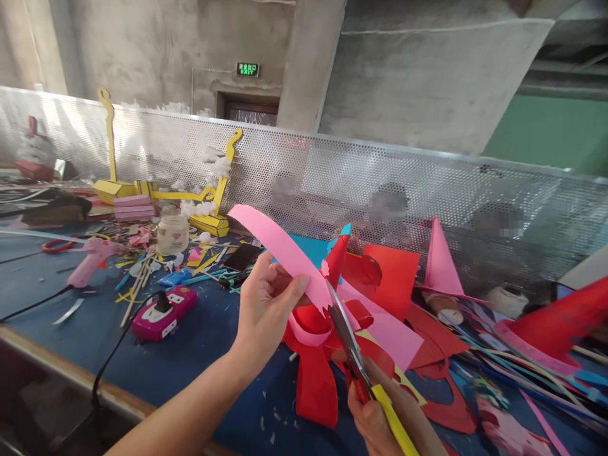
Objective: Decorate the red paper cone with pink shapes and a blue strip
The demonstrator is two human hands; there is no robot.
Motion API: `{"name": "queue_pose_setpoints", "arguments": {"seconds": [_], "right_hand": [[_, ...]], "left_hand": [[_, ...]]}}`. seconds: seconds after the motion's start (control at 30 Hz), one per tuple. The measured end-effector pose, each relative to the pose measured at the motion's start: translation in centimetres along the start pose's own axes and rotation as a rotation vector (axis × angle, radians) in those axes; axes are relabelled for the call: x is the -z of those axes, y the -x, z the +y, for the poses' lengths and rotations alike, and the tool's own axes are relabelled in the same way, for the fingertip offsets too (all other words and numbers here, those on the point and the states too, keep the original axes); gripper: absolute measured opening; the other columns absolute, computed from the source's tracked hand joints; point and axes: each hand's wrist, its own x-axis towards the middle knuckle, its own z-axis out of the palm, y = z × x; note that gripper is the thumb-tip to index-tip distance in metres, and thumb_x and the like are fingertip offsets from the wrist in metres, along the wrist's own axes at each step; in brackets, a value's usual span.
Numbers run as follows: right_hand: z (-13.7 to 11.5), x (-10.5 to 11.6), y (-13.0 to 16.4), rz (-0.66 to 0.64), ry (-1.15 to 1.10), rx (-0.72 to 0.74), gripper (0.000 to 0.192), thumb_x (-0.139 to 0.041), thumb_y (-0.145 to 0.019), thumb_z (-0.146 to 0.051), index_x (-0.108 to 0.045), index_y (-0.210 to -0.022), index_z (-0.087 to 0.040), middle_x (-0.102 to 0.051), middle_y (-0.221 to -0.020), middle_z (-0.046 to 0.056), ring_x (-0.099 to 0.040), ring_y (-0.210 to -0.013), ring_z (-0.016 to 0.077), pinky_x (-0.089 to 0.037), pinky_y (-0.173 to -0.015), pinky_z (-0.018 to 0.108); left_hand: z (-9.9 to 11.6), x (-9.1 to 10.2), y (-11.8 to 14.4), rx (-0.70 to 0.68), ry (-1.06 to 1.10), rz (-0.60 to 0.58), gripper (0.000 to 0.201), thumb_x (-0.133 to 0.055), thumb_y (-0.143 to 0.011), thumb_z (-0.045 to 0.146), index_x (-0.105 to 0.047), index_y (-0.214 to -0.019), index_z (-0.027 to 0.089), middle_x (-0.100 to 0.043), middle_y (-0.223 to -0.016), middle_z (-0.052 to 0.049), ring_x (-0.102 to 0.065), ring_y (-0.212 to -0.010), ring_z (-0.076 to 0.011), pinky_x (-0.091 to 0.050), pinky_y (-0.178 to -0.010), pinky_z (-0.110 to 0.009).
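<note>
My left hand (270, 297) pinches a curved strip of pink paper (273, 237) between thumb and fingers. My right hand (380, 405) is closed around scissors (349, 335) with a yellow and red handle. Their blades point up and meet the jagged lower end of the strip. Just beyond the blade tips shows a small pink paper scrap (325, 268). Behind and below the strip stands a red paper cone (337, 256) with a pink band (308, 332) at its base and a red paper loop (317, 389) hanging in front.
To the left lie a pink glue gun (92, 259), a magenta power strip (164, 313) with a black cord, and a glass jar (173, 233). Right of my hands are red paper sheets (392, 275) and a pink cone (441, 266). A perforated metal panel (308, 164) runs behind the table.
</note>
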Motion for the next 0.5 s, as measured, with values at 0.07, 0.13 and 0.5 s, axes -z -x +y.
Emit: {"name": "queue_pose_setpoints", "arguments": {"seconds": [0.07,0.13,0.5], "right_hand": [[0.0,0.1,-0.1,0.012,0.01,-0.018,0.061,-0.073,-0.069,-0.065,-0.068,-0.109,-0.02,-0.042,-0.061,-0.004,-0.032,-0.046,0.0067,-0.023,-0.037,0.017],[0.1,0.3,-0.3,0.033,0.02,-0.052,0.061,-0.075,-0.068,-0.064,-0.069,-0.109,-0.019,-0.041,-0.061,-0.004,-0.03,-0.044,0.006,-0.022,-0.037,0.018],[0.6,-0.3,0.6,0.048,0.031,-0.045,0.076,-0.064,-0.069,-0.078,-0.064,-0.117,-0.019,-0.032,-0.059,-0.007,-0.017,-0.041,0.0036,-0.008,-0.037,0.02]], "left_hand": [[0.1,0.0,0.0,-0.004,-0.017,-0.009,0.027,-0.073,-0.082,0.021,-0.058,-0.105,0.02,-0.069,-0.085,0.001,-0.07,-0.073,-0.0121,-0.063,-0.062,-0.021],[0.2,0.1,0.0,-0.004,-0.038,-0.011,0.027,-0.073,-0.082,0.021,-0.059,-0.105,0.019,-0.069,-0.084,0.001,-0.071,-0.073,-0.0126,-0.063,-0.063,-0.022],[0.1,0.0,0.2,-0.017,-0.065,-0.017,0.027,-0.073,-0.082,0.022,-0.059,-0.106,0.02,-0.069,-0.084,0.001,-0.07,-0.073,-0.0115,-0.061,-0.061,-0.018]]}}
